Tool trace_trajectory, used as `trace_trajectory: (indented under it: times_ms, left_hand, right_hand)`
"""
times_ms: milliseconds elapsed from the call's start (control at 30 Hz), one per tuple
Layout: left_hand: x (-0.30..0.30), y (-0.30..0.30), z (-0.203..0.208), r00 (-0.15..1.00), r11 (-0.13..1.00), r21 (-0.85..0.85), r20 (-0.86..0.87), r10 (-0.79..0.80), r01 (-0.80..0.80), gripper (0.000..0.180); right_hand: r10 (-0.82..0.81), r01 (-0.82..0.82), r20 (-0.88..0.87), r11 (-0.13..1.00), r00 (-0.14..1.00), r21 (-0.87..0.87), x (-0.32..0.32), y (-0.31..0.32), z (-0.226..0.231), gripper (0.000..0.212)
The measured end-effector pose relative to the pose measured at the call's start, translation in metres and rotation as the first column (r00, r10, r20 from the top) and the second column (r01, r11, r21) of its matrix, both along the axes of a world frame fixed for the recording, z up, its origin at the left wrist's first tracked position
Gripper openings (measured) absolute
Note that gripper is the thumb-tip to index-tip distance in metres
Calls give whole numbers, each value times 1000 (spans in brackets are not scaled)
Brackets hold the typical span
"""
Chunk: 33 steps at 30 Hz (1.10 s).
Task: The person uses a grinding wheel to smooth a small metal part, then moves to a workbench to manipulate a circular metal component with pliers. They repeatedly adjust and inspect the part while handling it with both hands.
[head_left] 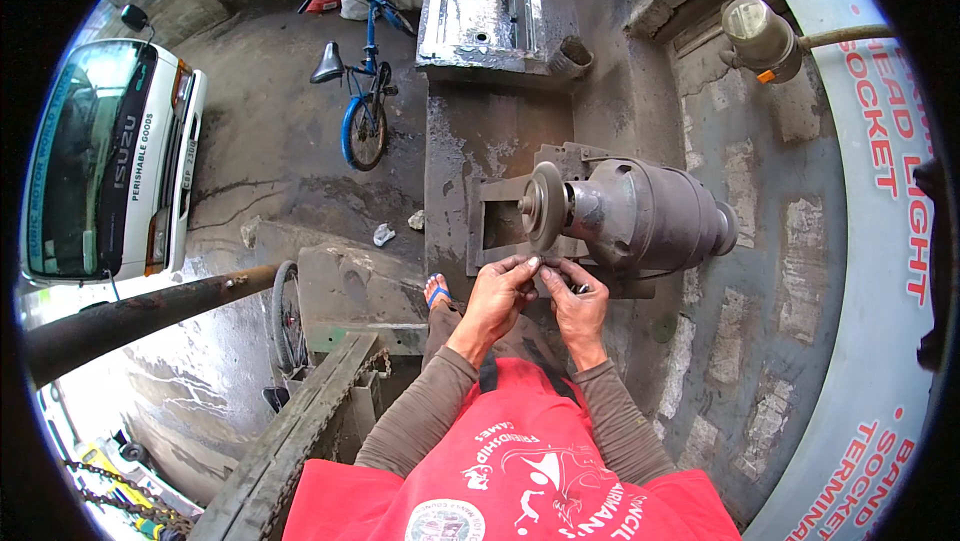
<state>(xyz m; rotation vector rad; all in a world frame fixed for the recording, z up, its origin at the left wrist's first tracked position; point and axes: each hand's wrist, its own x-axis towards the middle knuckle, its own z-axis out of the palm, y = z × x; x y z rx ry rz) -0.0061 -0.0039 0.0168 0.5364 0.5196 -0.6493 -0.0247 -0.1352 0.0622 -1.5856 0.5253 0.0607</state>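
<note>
My left hand (496, 301) and my right hand (580, 309) come together just below the near edge of a round grinding wheel (545, 206). Both are closed in a pinch, thumbs and fingertips nearly meeting. Whatever sits between the fingertips is small and mostly covered, so its kind does not show. A dark, shiny bit peeks out by the fingers of my right hand. The wheel is mounted on the shaft of a grey, dusty electric motor (650, 213) lying to its right. Whether the fingertips touch the wheel is unclear.
Beneath the motor is a metal stand (495, 231) with a square opening. A metal trough (480, 41) stands beyond it. A blue bicycle (368, 91) and a white truck (110, 161) are to the left. A signboard (860, 271) leans on the right. Beside my left arm runs a long beam (310, 431).
</note>
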Motion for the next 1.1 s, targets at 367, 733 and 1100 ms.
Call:
trace_trajectory:
  times_ms: [367, 733, 1100]
  left_hand:
    - [13, -11, -33, 981, 991, -70, -165, 101, -113, 8]
    - [5, 6, -12, 999, 998, 30, -5, -46, 46, 17]
    - [7, -5, -25, 995, 996, -77, -97, 34, -42, 14]
  right_hand:
    - [-108, 108, -3, 994, 994, 23, 19, 0, -43, 22]
    - [92, -92, -90, 996, 992, 8, 16, -14, -6, 18]
    - [23, -14, 70, 993, 997, -114, 11, -1, -25, 21]
